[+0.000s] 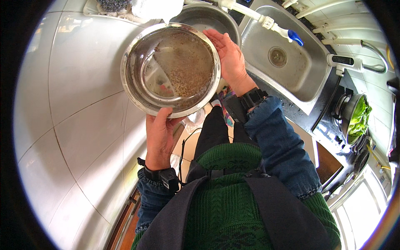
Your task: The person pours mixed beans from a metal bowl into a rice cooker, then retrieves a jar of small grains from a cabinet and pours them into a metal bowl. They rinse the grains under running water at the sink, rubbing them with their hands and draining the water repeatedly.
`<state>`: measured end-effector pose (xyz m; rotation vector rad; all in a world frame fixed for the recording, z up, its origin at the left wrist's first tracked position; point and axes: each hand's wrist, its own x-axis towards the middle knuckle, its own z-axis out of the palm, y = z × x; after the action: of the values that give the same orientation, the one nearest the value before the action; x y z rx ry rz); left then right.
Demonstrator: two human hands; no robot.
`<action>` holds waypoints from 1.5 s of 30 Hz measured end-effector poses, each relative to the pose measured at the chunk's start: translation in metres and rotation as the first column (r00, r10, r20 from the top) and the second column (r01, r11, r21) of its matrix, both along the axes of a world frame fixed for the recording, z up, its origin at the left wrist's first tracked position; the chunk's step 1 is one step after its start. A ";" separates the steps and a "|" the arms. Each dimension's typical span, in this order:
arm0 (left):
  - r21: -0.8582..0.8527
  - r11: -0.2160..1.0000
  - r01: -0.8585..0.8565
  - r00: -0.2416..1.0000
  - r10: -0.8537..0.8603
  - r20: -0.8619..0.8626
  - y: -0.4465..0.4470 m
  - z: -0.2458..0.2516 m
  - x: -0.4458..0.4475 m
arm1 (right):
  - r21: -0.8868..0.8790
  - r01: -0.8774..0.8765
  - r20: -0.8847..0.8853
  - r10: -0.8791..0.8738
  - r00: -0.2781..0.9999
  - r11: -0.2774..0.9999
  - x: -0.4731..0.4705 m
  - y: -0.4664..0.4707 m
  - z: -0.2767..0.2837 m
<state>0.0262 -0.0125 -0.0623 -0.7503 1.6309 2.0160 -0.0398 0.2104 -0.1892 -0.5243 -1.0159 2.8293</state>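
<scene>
A shiny metal bowl is held up between my hands, with murky water and many small brown bits inside, gathered mostly on its right side. My left hand grips the near rim, thumb on top and fingers beneath. Against the right side of the bowl lies my right hand, its fingers fairly straight along the rim. A larger metal basin sits behind the bowl, partly covered by it.
A stainless steel sink is at the right, under a white tap with a blue lever. Beyond it a pan holds green leaves. A white tiled wall is close on the left. A white tray stands at the top left.
</scene>
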 end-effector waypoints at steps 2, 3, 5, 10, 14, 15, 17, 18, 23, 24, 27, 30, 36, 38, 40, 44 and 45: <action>-0.009 1.000 0.003 1.000 -0.003 -0.007 0.000 0.000 0.000 | 0.000 0.005 0.011 -0.005 1.000 1.000 0.000 -0.001 0.000; -0.028 1.000 0.006 1.000 -0.007 -0.014 0.001 0.000 0.000 | 0.007 0.006 0.015 -0.006 1.000 1.000 0.000 -0.002 0.001; -0.035 0.999 -0.008 1.000 0.008 -0.009 0.001 0.000 0.000 | 0.017 0.003 0.019 -0.003 1.000 1.000 0.000 -0.003 0.002; -0.037 0.999 -0.011 1.000 0.011 0.010 0.001 0.000 -0.001 | 0.019 0.003 0.044 -0.004 0.999 1.000 -0.001 -0.004 0.005; -0.004 1.000 -0.020 1.000 0.020 -0.002 0.000 -0.002 -0.001 | 0.044 -0.006 0.034 0.004 0.999 0.999 -0.002 -0.004 0.008; -0.031 0.999 -0.014 1.000 0.013 -0.003 -0.001 -0.003 -0.001 | 0.041 -0.006 0.043 0.004 0.999 0.999 -0.002 -0.004 0.008; -0.040 0.999 -0.015 1.000 0.015 0.001 -0.002 -0.004 -0.001 | 0.035 -0.007 0.047 0.005 0.999 0.999 -0.003 -0.004 0.008; -0.054 0.999 -0.007 1.000 0.007 0.006 -0.003 -0.004 -0.002 | 0.032 -0.007 0.042 0.005 0.999 0.999 -0.003 -0.004 0.008; -0.050 0.999 -0.015 0.999 0.017 0.035 -0.004 -0.003 -0.004 | 0.072 -0.013 0.021 0.012 1.000 0.997 -0.005 -0.004 0.006; -0.050 0.999 -0.008 1.000 0.009 0.019 -0.004 -0.003 -0.004 | 0.064 -0.010 0.023 0.009 1.000 0.998 -0.006 -0.004 0.006; -0.022 1.000 -0.010 1.000 0.010 -0.003 -0.003 -0.003 -0.005 | 0.047 -0.008 0.008 0.008 1.000 0.999 -0.007 -0.003 0.006; -0.019 1.000 -0.011 1.000 0.011 -0.002 -0.003 -0.003 -0.006 | 0.055 -0.006 0.010 0.006 1.000 0.998 -0.007 -0.004 0.006; -0.023 1.000 -0.002 1.000 0.002 -0.010 -0.004 -0.003 -0.007 | 0.032 -0.008 0.010 0.008 1.000 0.999 -0.009 -0.005 0.006; -0.016 1.000 -0.022 1.000 0.022 -0.003 -0.004 -0.004 -0.007 | 0.028 -0.009 0.009 0.009 1.000 1.000 -0.009 -0.005 0.006; -0.033 0.999 -0.007 1.000 0.007 0.004 -0.005 -0.004 -0.008 | 0.020 -0.010 0.020 0.009 1.000 1.000 -0.009 -0.005 0.006; -0.015 1.000 -0.020 1.000 0.020 -0.010 -0.005 -0.005 -0.008 | 0.033 -0.006 0.019 0.005 1.000 0.999 -0.010 -0.006 0.006; -0.025 1.000 -0.018 1.000 0.017 -0.013 -0.006 -0.005 -0.008 | 0.032 -0.003 0.022 0.002 1.000 0.999 -0.010 -0.006 0.006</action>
<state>0.0184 -0.0181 -0.0673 -0.7644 1.6653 2.0201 -0.0498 0.2041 -0.1831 -0.5521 -1.0645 2.8106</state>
